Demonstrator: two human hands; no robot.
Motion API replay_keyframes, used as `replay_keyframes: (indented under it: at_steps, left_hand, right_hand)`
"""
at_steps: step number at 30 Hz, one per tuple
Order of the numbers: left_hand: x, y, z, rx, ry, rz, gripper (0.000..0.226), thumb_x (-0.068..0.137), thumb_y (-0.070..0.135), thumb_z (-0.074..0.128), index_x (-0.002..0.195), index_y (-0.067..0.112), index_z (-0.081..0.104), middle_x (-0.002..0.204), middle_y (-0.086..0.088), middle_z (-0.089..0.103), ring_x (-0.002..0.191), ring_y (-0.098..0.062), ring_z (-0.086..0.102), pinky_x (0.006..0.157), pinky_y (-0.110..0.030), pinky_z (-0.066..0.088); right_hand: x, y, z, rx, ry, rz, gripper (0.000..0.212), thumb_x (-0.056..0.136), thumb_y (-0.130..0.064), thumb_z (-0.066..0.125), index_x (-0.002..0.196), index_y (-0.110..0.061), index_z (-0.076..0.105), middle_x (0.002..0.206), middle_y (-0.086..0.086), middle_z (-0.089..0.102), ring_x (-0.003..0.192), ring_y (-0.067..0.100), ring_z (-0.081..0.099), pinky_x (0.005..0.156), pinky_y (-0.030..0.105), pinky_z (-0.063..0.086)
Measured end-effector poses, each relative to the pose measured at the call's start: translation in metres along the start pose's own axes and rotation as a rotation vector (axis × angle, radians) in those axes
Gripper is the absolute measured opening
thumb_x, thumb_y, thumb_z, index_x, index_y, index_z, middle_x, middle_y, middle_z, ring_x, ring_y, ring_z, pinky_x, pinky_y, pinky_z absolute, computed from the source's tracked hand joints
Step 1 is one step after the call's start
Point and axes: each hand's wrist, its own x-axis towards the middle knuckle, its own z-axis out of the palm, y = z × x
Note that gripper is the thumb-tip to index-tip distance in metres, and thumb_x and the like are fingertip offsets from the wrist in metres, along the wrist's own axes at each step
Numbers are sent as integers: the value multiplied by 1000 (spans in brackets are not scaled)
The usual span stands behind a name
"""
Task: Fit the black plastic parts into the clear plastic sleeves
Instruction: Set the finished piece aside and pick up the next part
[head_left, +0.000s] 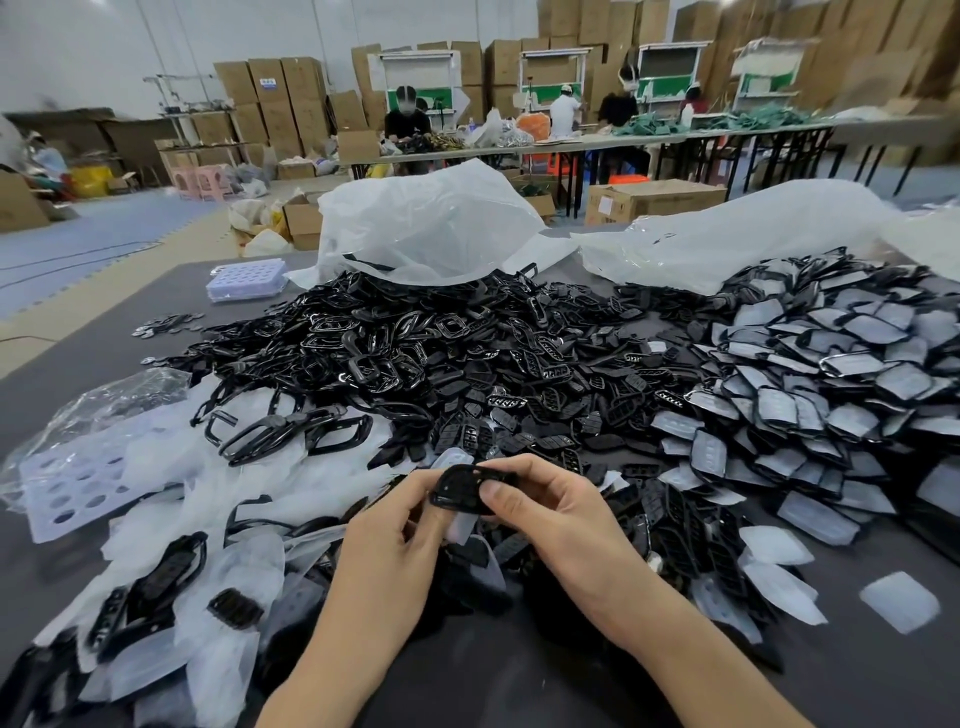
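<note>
Surface (78, 358): dark grey, bare strip at far L edge.
Perforated white tray (62, 493): flat, near L edge, top end under crumpled clear bag (109, 400).
Loose clear sleeves (244, 577): large qty, spread over lower L, black pcs mixed in.
Small tray stack (247, 278): far L-ctr, apart from main heap.
Black frames (291, 431): open loops, lying on sleeves at heap's L edge.
Heap of black parts (467, 353): ctr, loose, unsleeved.
Left hand (395, 525): fingers curled on L side of black part (462, 488).
Black part: held up off surface, ctr foreground, between both hands.
Clear sleeve (460, 527): just under the part, touching it, against left fingers; can't tell how far part is inside.
Right hand (550, 512): thumb and fingers pinching part's R end.
White bags (431, 223): two, open, behind heap.
Sleeved parts (831, 374): big pile, R side.
Single sleeve (898, 600): alone, far R foreground.
Bkgd: cardboard boxes (280, 98), people at long tables.
</note>
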Motion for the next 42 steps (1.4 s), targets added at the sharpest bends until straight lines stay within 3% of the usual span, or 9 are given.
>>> replay_keyframes:
  at_steps: [3,9,14,18,21,26,32,38,42]
  left_hand:
    - [-2,4,2,-70,-10,-15,22,89,55,50,103,47,65,79,6,67,68,-11,60,61,-14,45]
    - [1,6,7,-220,-17,-92,19,94,22,63,89,39,68,84,1,73,76,-14,68,73,-25,53]
    - [3,4,0,-236,80,-103,17,95,29,61,92,43,69,75,5,70,66,-3,61,64,-19,50]
    - [-2,10,-1,-232,-72,-66,15,86,35,65,95,42,74,75,11,71,70,-1,63,68,-10,47]
    - [-3,8,6,-131,-54,-68,14,89,21,72,88,35,75,78,15,73,70,-2,63,67,-9,44]
    - [0,-4,4,-93,88,-68,12,90,23,71,85,33,69,74,8,68,64,-9,59,61,-20,46]
    - [1,-3,7,-194,101,-82,13,91,21,69,86,32,66,81,4,70,75,-19,65,73,-46,56]
    - [2,0,4,-253,93,-123,22,91,16,70,91,37,62,79,9,68,67,-7,60,63,-16,47]
    - [4,-1,0,-260,71,-131,15,91,16,70,93,30,68,78,7,69,68,-9,61,65,-17,50]
  right_hand:
    - [2,0,-1,111,33,-20,19,85,-27,76,103,-22,78,113,8,76,112,23,70,97,30,54]
    - [5,-2,-3,274,50,-4,24,76,-29,81,98,-20,80,111,9,77,106,21,73,88,23,56]
    - [6,-6,-8,264,194,9,17,78,-23,80,95,-19,80,103,11,78,93,25,76,80,24,59]
    - [5,-4,-17,26,350,23,9,93,-9,71,99,-15,69,88,5,78,85,21,77,71,22,58]
    - [3,-1,-13,-148,268,51,15,93,-17,73,89,-30,68,72,-12,69,73,6,69,73,24,58]
    - [-1,-2,-7,-175,120,72,13,91,-24,76,87,-33,68,79,-1,74,75,19,74,83,36,62]
    - [-2,-6,-3,-86,79,73,19,81,-30,88,87,-25,70,89,12,77,82,24,77,75,25,59]
    - [-3,-9,-1,-35,53,59,12,76,-31,83,83,-29,74,90,16,77,81,24,77,72,25,59]
    - [-4,-10,-1,7,39,74,9,81,-33,75,87,-26,75,93,14,78,83,25,77,73,25,60]
